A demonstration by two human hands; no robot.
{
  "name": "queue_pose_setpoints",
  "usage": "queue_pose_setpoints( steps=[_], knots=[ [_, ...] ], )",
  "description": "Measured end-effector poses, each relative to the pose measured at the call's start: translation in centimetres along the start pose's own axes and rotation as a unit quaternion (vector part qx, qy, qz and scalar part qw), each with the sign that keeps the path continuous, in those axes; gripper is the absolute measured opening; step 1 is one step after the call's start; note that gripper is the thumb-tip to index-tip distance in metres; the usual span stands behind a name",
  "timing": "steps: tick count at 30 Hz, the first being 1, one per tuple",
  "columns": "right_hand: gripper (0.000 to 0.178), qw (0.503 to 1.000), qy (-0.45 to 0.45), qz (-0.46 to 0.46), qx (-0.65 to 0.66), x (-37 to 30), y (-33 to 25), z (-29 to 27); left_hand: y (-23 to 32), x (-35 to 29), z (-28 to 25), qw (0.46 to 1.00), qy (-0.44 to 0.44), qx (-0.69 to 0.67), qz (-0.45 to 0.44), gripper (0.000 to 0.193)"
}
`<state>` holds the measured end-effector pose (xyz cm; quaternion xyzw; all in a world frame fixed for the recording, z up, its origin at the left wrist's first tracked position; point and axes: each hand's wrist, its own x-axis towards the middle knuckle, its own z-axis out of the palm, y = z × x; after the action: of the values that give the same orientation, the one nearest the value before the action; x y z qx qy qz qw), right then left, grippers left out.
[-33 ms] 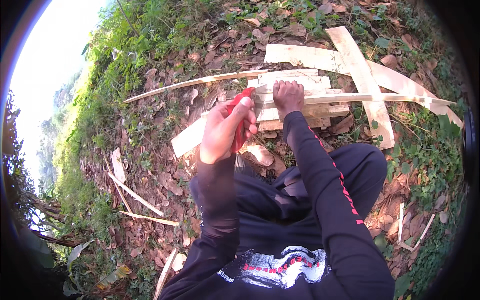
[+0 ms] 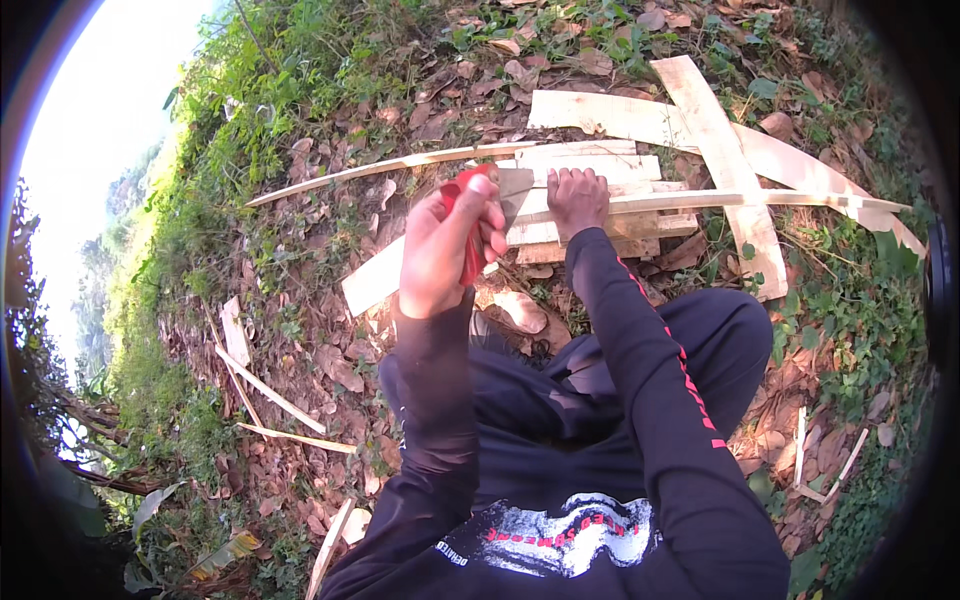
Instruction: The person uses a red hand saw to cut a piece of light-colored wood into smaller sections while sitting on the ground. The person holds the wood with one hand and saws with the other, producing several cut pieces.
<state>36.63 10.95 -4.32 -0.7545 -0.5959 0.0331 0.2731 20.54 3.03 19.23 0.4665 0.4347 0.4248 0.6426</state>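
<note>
My left hand is closed round the red handle of a hand saw. The saw's grey blade points toward the stacked boards and reaches the long wooden strip. Just right of the blade, my right hand presses down with curled fingers, gripping that strip against the stack. Several short pale boards make up the stack beneath. Whether the teeth touch the wood is too small to tell.
Two wide planks cross at the upper right. A thin curved strip extends left from the stack, and a board lies below it. Wood offcuts are scattered on leaf-covered ground, with green plants around.
My left hand has drawn the saw slightly to the left, so more of the blade shows. My right hand stays in place on the strip.
</note>
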Motion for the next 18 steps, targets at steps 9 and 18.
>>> queue_pose_setpoints(
  steps=[9,18],
  knots=[
    [0.024,0.982,-0.014,-0.152,0.11,-5.0,3.7,-4.2,0.8,-5.7,-5.8,0.917,0.171,0.042,0.357,0.037],
    [0.02,0.969,-0.125,-0.2,0.08,-5.7,0.8,-4.5,-5.6,-16.5,-14.8,0.9,0.283,0.049,0.329,0.015]
  ],
)
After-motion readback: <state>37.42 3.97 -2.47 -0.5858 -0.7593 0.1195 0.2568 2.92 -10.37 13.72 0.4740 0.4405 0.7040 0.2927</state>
